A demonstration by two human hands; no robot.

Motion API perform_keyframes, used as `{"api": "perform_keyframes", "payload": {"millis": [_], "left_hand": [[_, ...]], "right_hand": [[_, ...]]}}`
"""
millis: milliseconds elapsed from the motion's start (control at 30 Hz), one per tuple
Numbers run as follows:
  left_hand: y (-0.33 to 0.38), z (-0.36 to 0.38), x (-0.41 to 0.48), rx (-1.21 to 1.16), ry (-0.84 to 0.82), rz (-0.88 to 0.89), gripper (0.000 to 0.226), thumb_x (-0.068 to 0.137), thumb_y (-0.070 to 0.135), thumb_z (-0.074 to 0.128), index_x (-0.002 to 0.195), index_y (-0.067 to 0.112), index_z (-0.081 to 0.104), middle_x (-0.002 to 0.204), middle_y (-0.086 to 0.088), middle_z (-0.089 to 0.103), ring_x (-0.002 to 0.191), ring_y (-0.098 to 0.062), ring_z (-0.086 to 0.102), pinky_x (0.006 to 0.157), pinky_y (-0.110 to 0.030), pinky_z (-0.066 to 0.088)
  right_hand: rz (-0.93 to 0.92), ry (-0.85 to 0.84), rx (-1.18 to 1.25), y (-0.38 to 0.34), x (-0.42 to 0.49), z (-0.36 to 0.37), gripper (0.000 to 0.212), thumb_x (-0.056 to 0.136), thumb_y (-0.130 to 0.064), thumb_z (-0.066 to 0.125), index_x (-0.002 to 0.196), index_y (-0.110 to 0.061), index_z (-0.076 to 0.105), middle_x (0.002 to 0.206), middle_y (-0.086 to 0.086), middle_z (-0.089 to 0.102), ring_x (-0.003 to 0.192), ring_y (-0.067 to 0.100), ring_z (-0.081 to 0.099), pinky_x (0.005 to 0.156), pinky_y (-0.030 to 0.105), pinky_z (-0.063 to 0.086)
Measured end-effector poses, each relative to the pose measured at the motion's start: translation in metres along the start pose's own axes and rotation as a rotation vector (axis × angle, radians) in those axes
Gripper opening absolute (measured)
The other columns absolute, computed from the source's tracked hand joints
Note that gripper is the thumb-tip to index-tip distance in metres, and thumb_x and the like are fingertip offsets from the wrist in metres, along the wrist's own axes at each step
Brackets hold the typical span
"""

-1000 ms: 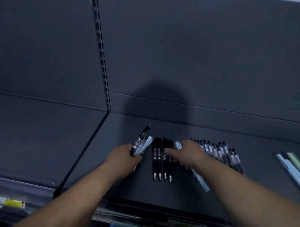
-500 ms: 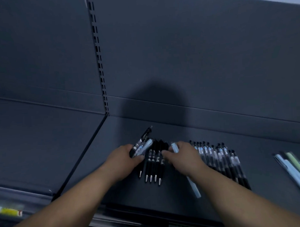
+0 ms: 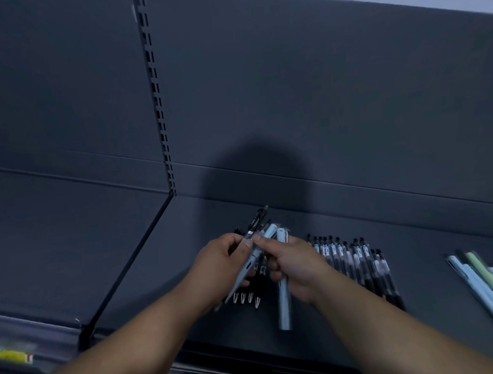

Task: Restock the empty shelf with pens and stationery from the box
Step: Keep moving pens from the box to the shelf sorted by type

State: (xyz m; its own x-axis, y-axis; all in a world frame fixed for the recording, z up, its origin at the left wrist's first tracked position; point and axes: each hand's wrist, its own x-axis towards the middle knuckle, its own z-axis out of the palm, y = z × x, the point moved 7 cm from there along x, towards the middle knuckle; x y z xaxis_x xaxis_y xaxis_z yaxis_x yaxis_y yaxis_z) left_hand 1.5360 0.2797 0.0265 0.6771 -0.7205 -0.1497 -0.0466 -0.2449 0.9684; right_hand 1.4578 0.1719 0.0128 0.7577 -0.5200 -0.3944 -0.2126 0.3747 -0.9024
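While the left hand (image 3: 225, 266) kept gripping its bundle of pens (image 3: 257, 222), the right hand (image 3: 295, 266), holding one pale blue pen (image 3: 284, 306), left the black pens (image 3: 262, 270) on the shelf (image 3: 172, 259) and reached into the bundle; probably more placing remained.

The shelf (image 3: 352, 222) looks like smooth, matt painted metal, the black pens (image 3: 262, 267) glossy plastic with shiny metal tips (image 3: 242, 297), the pale blue pen (image 3: 284, 306) smooth plastic
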Motion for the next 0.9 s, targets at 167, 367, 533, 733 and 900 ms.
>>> {"api": "perform_keyframes", "payload": {"millis": [167,367,533,733,900], "left_hand": [[0.000,-0.001,0.003,0.172,0.056,0.024,0.022,0.092,0.040,0.057,0.083,0.023,0.067,0.073,0.001,0.072,0.065,-0.012,0.069,0.058,-0.028,0.056],[-0.009,0.009,0.005,-0.051,-0.023,-0.102,0.019,0.091,0.029,0.063,0.083,0.012,0.067,0.073,-0.005,0.073,0.064,-0.016,0.070,0.055,-0.026,0.055],[-0.013,-0.006,0.010,0.038,0.086,-0.117,0.024,0.092,0.034,0.059,0.085,0.013,0.069,0.076,-0.004,0.072,0.064,-0.013,0.068,0.054,-0.023,0.050],[-0.027,-0.042,0.024,0.750,0.195,-0.094,0.026,0.089,0.040,0.059,0.089,0.017,0.070,0.077,0.003,0.066,0.076,-0.015,0.061,0.061,-0.019,0.036],[-0.038,-0.033,0.027,0.777,0.175,-0.054,0.042,0.090,0.039,0.059,0.126,0.018,0.055,0.110,-0.004,0.066,0.106,-0.021,0.060,0.078,-0.021,0.041]], "right_hand": [[-0.001,0.008,0.047,0.005,0.003,0.000,0.013,0.088,-0.016,0.068,0.076,-0.013,0.063,0.053,-0.003,0.052,0.041,0.005,0.040,0.036,0.017,0.033],[0.010,0.018,-0.133,0.002,0.002,-0.006,0.015,0.085,-0.022,0.068,0.076,-0.011,0.063,0.053,0.000,0.058,0.043,0.011,0.051,0.038,0.021,0.037],[0.021,0.077,-0.173,-0.002,0.004,-0.015,0.016,0.086,-0.022,0.066,0.078,-0.010,0.059,0.053,0.001,0.058,0.042,0.012,0.051,0.040,0.022,0.036],[0.022,0.185,-0.247,-0.010,0.004,-0.050,0.019,0.086,-0.023,0.067,0.075,-0.011,0.057,0.048,-0.001,0.055,0.038,0.011,0.045,0.039,0.023,0.035],[0.052,0.253,-0.339,-0.014,-0.001,-0.078,0.021,0.083,-0.026,0.069,0.073,-0.011,0.059,0.050,0.001,0.054,0.042,0.014,0.044,0.042,0.023,0.037]]}}
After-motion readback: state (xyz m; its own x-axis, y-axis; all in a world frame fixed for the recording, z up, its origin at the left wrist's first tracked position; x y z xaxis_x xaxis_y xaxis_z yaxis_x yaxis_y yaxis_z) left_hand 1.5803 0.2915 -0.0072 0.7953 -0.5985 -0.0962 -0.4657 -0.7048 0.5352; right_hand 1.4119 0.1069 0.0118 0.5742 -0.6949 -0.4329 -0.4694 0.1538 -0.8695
